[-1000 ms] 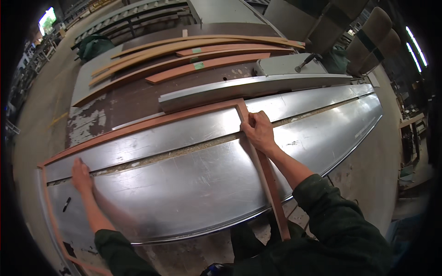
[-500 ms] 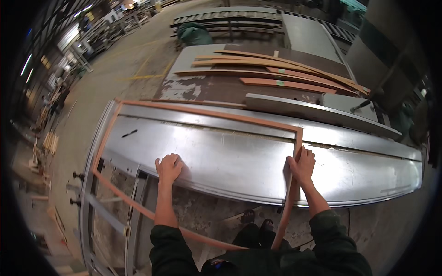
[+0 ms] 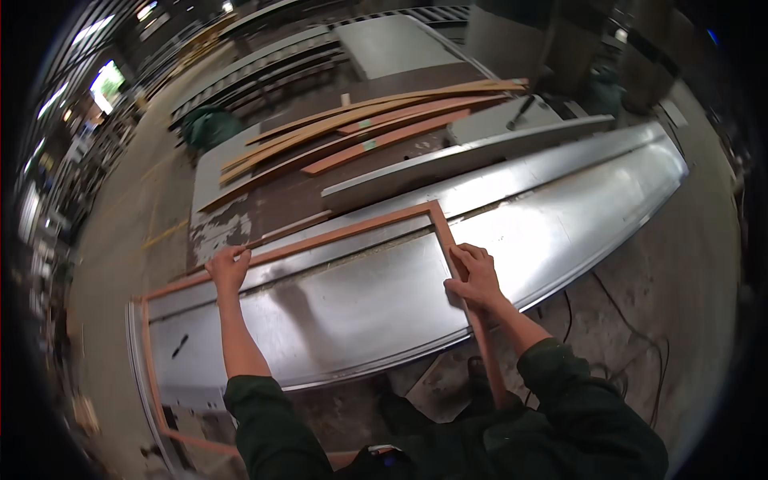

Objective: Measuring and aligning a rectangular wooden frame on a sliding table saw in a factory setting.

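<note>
A large rectangular frame of thin reddish wood (image 3: 344, 232) lies over a shiny metal machine table (image 3: 376, 304), its near part reaching past the table's front edge toward my body. My left hand (image 3: 229, 270) is at the far rail, its fingers curled round the wood. On the right rail, a little below the far corner, my right hand (image 3: 478, 278) grips the wood, with the thumb on the inner side. My body and left sleeve hide part of the near rail. A small dark slim object (image 3: 180, 346) lies on the metal inside the frame, at the left.
Behind the table, several long wooden strips (image 3: 360, 132) lie on a worn brown board. A long grey fence (image 3: 464, 160) runs along the table's far side. A green bag (image 3: 210, 128) sits at the back left. Cables (image 3: 640, 340) trail on the floor at the right.
My left hand has moved from above the metal near the front edge to the far rail. My right hand stays on the right rail. The view has turned to the right.
</note>
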The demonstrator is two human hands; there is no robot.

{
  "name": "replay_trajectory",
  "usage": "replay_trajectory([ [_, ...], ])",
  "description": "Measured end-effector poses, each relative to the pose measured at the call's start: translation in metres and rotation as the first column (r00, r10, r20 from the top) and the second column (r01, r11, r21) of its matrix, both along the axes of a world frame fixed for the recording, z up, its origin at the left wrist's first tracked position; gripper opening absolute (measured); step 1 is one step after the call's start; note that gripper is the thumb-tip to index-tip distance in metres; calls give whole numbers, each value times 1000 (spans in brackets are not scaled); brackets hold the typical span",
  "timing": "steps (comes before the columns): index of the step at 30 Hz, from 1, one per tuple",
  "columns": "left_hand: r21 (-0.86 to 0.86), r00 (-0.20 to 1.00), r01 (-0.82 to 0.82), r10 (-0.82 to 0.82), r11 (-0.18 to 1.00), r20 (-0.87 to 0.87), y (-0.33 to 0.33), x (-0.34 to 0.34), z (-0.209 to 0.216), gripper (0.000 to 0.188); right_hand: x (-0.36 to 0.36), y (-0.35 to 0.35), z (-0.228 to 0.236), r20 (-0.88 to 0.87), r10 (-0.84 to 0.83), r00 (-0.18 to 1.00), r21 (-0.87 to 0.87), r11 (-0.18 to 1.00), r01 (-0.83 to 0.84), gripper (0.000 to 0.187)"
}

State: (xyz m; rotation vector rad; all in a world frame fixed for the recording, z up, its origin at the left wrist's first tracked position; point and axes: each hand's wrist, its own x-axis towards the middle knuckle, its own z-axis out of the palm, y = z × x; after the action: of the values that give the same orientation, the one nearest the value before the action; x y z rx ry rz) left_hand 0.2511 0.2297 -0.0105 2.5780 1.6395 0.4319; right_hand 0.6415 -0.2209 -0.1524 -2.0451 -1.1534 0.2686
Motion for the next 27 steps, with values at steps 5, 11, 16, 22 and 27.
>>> replay_trajectory([
  [5, -245, 934, 210, -268, 947, -238, 80, 41, -45, 34, -1, 3, -2, -98, -86, 991, -16, 996, 85, 76],
  [11, -252, 919, 387, -349, 887, 183, 105, 24, -67, 19, -9, 19, 13, -237, -246, 940, -145, 965, 216, 72],
  [16, -16, 810, 502, -464, 865, 358, 131, -39, 3, 16, -17, 20, 11, -292, -259, 920, -62, 966, 253, 74],
  [22, 260, 882, 252, -332, 932, 333, 181, -194, 166, 12, -2, 15, -27, -399, -112, 910, 128, 976, 176, 78],
  [27, 901, 793, -258, 610, 350, -10, 195, -342, 301, 32, 16, 6, -28, -233, -183, 955, -61, 983, 173, 75],
])
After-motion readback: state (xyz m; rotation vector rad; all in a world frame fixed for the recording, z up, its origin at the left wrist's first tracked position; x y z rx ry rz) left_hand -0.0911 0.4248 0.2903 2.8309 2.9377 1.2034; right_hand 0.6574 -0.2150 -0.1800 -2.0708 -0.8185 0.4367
